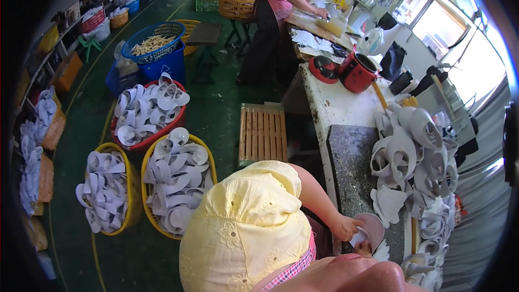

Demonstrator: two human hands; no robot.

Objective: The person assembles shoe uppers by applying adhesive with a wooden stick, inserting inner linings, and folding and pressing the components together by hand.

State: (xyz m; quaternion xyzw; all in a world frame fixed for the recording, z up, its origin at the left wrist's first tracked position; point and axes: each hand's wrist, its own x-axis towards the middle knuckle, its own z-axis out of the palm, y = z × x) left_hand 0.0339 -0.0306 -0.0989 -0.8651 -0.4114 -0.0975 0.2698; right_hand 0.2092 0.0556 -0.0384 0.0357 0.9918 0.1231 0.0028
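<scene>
My left hand (346, 227) comes from the yellow sleeve and pinches the edge of a pale grey, curved piece (373, 228) with a rounded outline. Fingers of my right hand (364, 247) grip the lower side of the same piece; the rest of that hand is hidden behind my face. Both hands are over the near part of the worktable, beside a dark speckled slab (351, 176). To their right rises a heap of similar pale, looped pieces (416, 146). A flat, ragged-edged white piece (389, 204) lies on the slab, just beyond my hands.
Yellow tubs (133, 205) and a red tub (162, 136) full of pale pieces stand left on the green floor. A slatted wooden pallet (263, 134) lies ahead. On the table are a red pot (358, 71) and its lid (324, 69). Another person (267, 21) works farther off.
</scene>
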